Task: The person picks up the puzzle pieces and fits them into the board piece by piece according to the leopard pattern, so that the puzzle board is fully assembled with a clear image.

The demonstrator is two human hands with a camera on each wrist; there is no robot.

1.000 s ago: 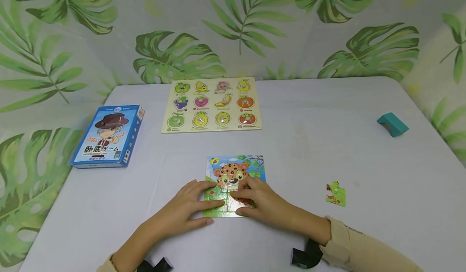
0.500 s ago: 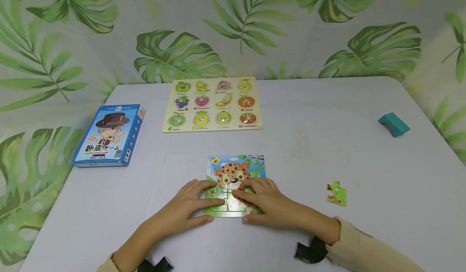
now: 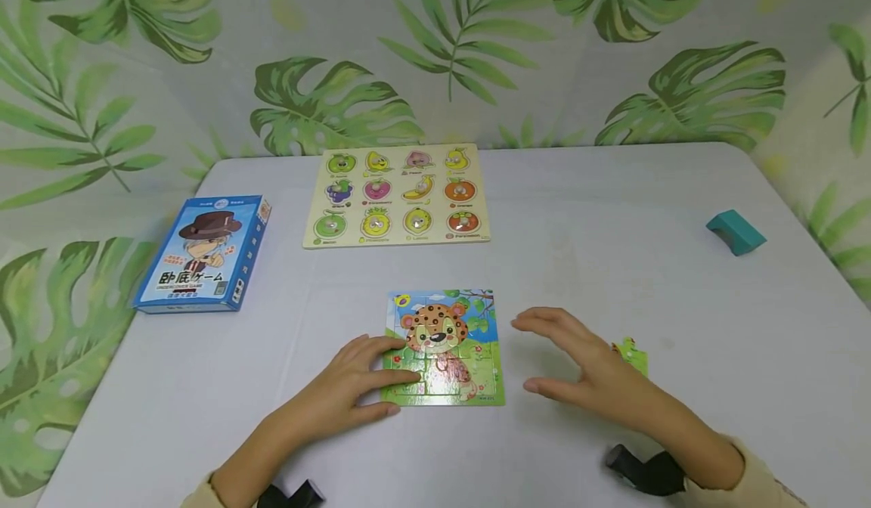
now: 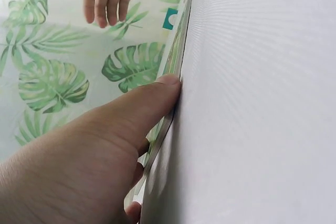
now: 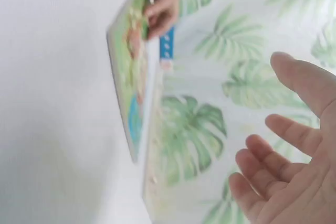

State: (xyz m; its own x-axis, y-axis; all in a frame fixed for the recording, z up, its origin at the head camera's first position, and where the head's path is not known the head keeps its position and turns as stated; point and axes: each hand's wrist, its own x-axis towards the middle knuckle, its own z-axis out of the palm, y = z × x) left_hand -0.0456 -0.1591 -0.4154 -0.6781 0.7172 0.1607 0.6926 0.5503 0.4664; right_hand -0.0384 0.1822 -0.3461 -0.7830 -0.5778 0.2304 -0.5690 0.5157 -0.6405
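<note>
A leopard jigsaw puzzle [image 3: 452,342] lies flat on the white table, its picture filled with pieces. My left hand [image 3: 357,387] rests on its left side, fingers spread and fairly straight over the lower left part. In the left wrist view, the left thumb [image 4: 157,100] touches the puzzle's edge [image 4: 184,40]. Off to the right of the puzzle, my right hand [image 3: 599,360] hovers with nothing in it, fingers and thumb apart, as the right wrist view also shows. A loose green puzzle piece [image 3: 634,357] lies beyond the right hand, which partly covers it.
A wooden fruit peg board [image 3: 398,198] lies at the back. On the left is a blue card game box [image 3: 204,255]. A teal arch-shaped block [image 3: 736,233] sits near the table's right edge. Leaf-patterned cloth [image 3: 476,39] hangs behind.
My right hand has lifted off the puzzle and moved right towards the loose piece, its fingers spreading and uncovering the puzzle's lower right. My left hand has stayed in place.
</note>
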